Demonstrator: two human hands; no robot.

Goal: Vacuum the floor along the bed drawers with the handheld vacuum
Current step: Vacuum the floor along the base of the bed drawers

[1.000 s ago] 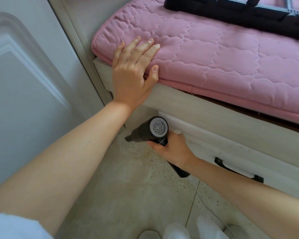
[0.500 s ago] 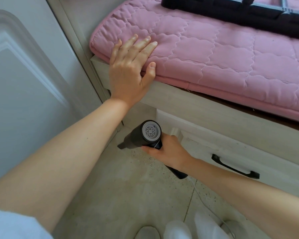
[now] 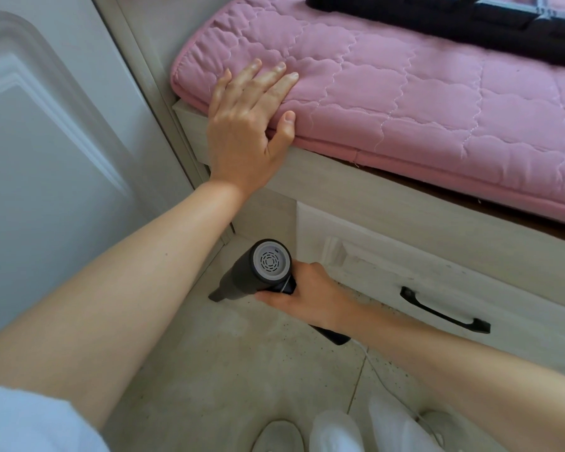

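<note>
My right hand (image 3: pixel 302 296) grips the handle of a dark handheld vacuum (image 3: pixel 248 275). Its grey vented rear cap faces up and its narrow nozzle points down-left onto the speckled floor (image 3: pixel 242 370), close to the corner between the bed base and the wall trim. A white bed drawer (image 3: pixel 454 288) with a black handle (image 3: pixel 444 309) runs along to the right of the vacuum. My left hand (image 3: pixel 248 122) rests flat, fingers straight, on the corner of the pink quilted mattress pad (image 3: pixel 421 102) and the bed frame edge.
A pale panelled door (image 3: pixel 46 141) stands at the left. A black bag (image 3: pixel 470 24) lies on the mattress at the top. A thin white cord (image 3: pixel 377 375) trails from the vacuum handle across the floor. My feet in light shoes (image 3: pixel 278 437) are at the bottom.
The vacuum nozzle has shifted left and slightly nearer along the floor, away from the drawer corner. My left hand stays resting on the mattress corner.
</note>
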